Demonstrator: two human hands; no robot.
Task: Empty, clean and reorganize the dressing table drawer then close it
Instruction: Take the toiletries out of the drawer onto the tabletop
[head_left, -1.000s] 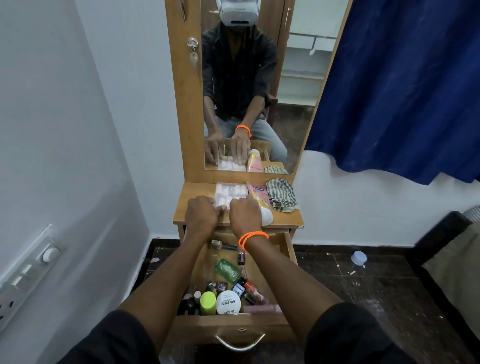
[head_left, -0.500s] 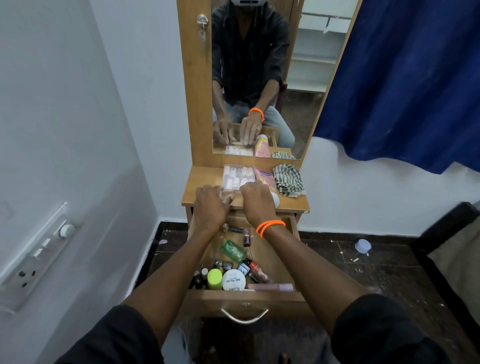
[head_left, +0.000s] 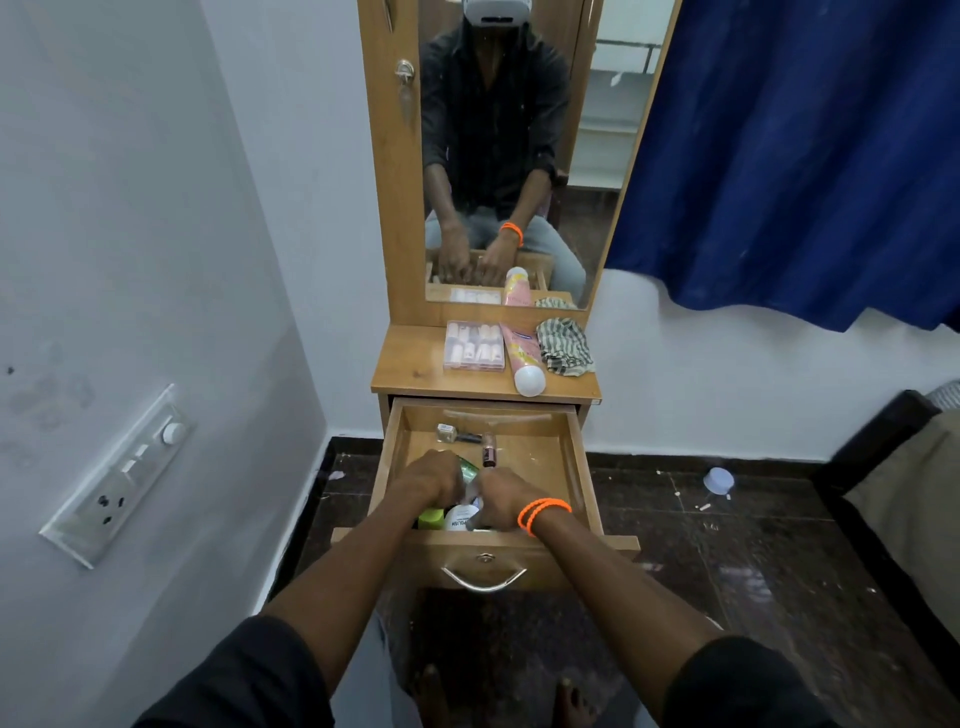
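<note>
**A:** What dominates the room?

**B:** A white wall at left with a switch panel, a blue curtain at right, and a dark speckled floor where a small white cap lies. Between them stands a wooden dressing table with a tall mirror that reflects the seated person.

**A:** And the drawer?

**B:** The drawer is pulled fully out below the tabletop, its curved metal handle at the front. The back half shows bare wood, with a nail polish bottle and a small pink tube near the back edge. Toiletries crowd the front edge: a white jar and a green cap.

**A:** The hands?

**B:** Both reach into the front of the drawer. The left hand curls over a green bottle; the right hand, with orange bands at the wrist, curls down among the items. What either actually holds cannot be told.

**A:** On the tabletop?

**B:** A clear box of false nails at the back edge, a pink tube beside it, a striped cloth in the back right corner.
</note>
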